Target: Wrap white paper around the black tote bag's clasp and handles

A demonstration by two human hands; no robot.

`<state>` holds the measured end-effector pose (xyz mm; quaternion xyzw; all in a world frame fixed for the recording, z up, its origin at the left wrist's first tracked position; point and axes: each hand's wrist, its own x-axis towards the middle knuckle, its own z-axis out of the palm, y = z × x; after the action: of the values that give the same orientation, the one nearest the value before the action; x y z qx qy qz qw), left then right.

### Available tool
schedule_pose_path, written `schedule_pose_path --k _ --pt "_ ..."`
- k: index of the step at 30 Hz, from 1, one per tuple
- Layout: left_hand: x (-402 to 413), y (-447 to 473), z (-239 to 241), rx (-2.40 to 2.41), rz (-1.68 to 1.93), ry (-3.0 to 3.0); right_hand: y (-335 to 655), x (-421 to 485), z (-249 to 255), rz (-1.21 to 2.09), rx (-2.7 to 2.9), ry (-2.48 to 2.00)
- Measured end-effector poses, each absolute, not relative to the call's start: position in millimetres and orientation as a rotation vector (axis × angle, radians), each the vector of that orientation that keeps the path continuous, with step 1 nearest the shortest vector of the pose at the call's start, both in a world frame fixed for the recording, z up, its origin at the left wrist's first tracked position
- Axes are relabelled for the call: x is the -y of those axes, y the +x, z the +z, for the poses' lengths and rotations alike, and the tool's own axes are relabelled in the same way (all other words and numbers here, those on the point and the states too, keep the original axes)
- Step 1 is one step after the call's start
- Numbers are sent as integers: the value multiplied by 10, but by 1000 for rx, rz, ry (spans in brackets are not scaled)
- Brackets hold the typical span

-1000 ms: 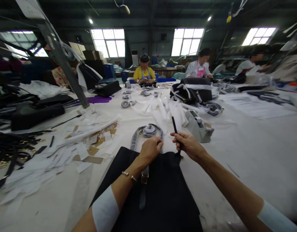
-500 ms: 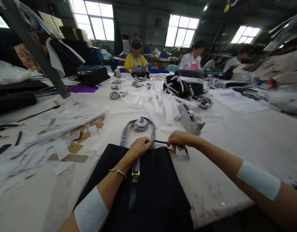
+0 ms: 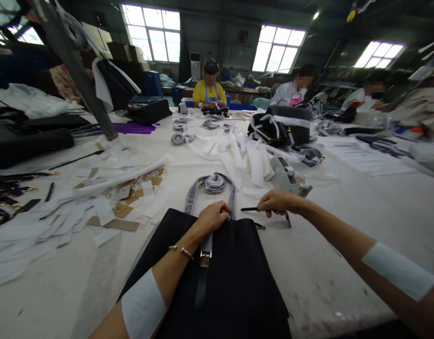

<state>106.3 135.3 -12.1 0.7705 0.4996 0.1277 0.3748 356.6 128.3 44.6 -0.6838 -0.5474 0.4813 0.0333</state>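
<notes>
A black handbag (image 3: 245, 273) lies on the table before me, its top edge facing away. Its wrapped handle (image 3: 191, 195) arches beyond that edge, around a coiled, wrapped strap (image 3: 214, 183). My left hand (image 3: 214, 217) is closed at the handle's right base; the fingertips are partly hidden. Below it, a gold buckle (image 3: 205, 259) sits on the bag's front strap. To the right, my right hand (image 3: 277, 202) is closed on a narrow black leather strap (image 3: 249, 209), whose end points left toward the handle, apart from it.
Paper tags (image 3: 121, 210) and white slips are scattered at left, near black straps with gold clasps (image 3: 12, 190). White foam strips (image 3: 257, 162), a grey tape dispenser (image 3: 287, 176) and black bags (image 3: 291, 125) stand farther back. A metal post (image 3: 79, 70) rises at left. Co-workers (image 3: 210, 92) sit opposite.
My right hand has drawn the black strap away from the handle's base, leaving a gap. My left hand stays at the handle. The whole view has shifted slightly.
</notes>
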Motion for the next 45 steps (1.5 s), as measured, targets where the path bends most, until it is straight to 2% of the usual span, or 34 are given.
schedule_pose_path --k 13,22,28,34,40,45 --pt "-1246 1123 -134 -1339 384 2133 3355 -1342 9 1602 1567 -1882" --pt "-1288 1072 -145 -1216 408 2107 3208 -1298 -10 1875 1436 -1556" --pt "-1329 1085 -153 -1248 459 2077 3153 -1301 61 1917 1360 -1459" --pt "-1427 996 -89 -884 498 1948 3037 -1329 96 1833 1427 -1561" --pt "-1439 1011 -138 -1089 557 1799 3057 -1290 285 1714 1595 -1655" --pt "-1478 974 -123 -1104 658 1713 3186 -1127 708 1513 1777 -1761"
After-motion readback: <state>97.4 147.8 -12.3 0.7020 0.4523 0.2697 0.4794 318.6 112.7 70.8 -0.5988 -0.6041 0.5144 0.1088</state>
